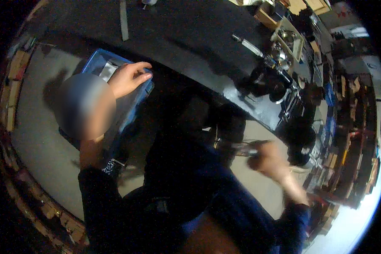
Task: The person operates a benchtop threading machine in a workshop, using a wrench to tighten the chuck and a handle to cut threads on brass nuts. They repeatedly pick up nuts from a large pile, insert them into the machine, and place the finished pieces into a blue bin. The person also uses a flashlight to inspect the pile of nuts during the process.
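Slim metal object [243, 149] sticking out leftward from the right hand [271, 161], above pale floor [258, 131], right of the dark-clad lap [182, 152]. Fingers curled tight round its near end; hand and object both smeared by motion, exact kind unclear.

Left hand [129, 79] over a blue bin [89, 62], palm down, fingers bent toward the bin's right-hand rim, thumb a little apart below them. Cannot tell whether it grips the rim or only rests there. A round blur hides part of the forearm. Grey-white piece [109, 71] in the bin, beside the wrist. What the bin stands on: cannot tell.

Writing: red marks on a pale wall panel [345, 13], far upper right; too small and soft to read.

Surface: dark bench [190, 46], long edge running obliquely down to the right, bright glare patch near its lower corner. On it, a grey strip [123, 21] at top, a silver cylindrical tool [250, 45], a pale tray [299, 48] with shiny metal parts, and a cluster of dark and metal tools [283, 82].

Room: dim; shelving [351, 144] with brown boxes down the right, more brown boxes [17, 65] along the left rim. Bright area lower right.
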A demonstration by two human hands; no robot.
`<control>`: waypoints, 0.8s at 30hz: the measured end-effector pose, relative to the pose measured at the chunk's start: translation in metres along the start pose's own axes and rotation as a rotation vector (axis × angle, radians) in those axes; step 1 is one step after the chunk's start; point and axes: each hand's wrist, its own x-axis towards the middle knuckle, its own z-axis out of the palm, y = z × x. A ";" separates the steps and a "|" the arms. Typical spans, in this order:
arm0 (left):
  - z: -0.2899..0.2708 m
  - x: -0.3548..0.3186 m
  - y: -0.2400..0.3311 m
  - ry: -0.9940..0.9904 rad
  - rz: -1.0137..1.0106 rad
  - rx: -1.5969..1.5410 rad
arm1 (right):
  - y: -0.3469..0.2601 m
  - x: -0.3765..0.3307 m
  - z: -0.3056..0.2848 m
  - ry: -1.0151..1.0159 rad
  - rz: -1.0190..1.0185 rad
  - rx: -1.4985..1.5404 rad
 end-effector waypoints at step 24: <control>0.031 0.012 0.017 -0.127 -0.012 0.008 | 0.162 -0.073 0.146 0.038 0.357 0.276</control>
